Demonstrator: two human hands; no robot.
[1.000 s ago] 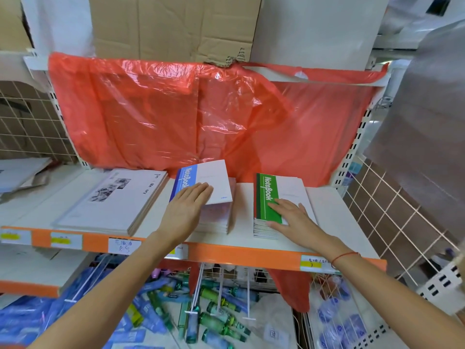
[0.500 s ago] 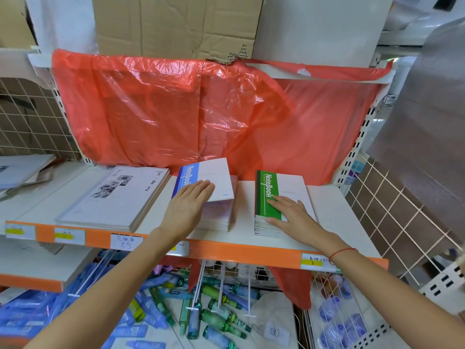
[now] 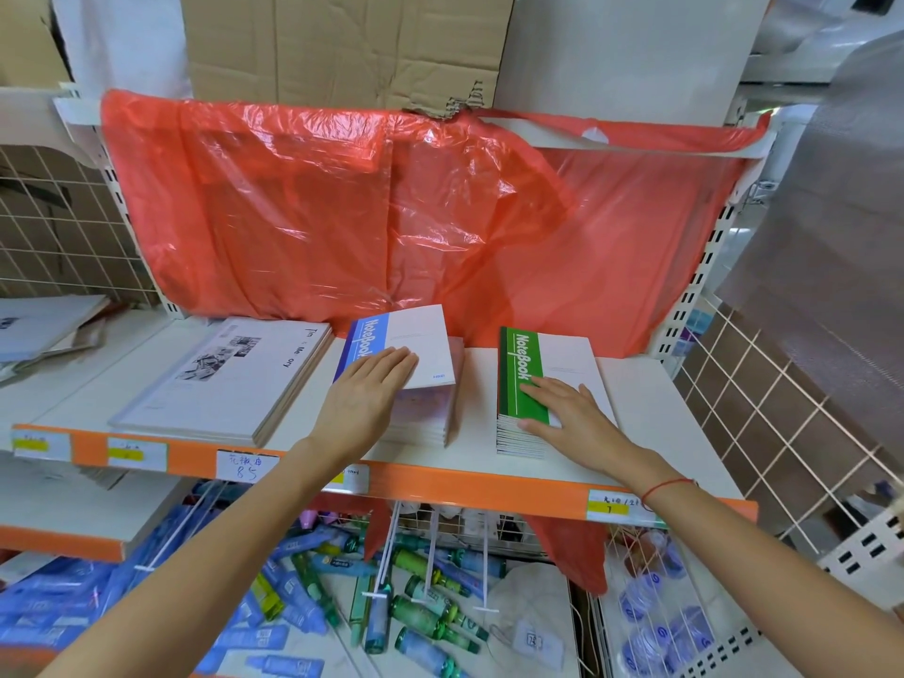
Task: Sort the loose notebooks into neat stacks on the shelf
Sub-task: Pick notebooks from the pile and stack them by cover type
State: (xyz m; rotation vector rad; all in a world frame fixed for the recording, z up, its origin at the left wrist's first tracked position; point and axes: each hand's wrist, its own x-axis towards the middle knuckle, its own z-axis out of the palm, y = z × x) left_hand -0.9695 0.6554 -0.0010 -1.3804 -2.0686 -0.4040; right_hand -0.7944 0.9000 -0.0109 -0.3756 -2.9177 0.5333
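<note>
On shelf (image 3: 636, 433): askew blue notebook (image 3: 416, 342), squared green-notebook stack (image 3: 548, 379).

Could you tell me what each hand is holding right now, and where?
Nothing is gripped: left hand lies flat on the blue notebook; right hand on the green notebook.

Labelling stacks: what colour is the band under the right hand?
Green, on the top notebook under the right hand; head view.
</note>
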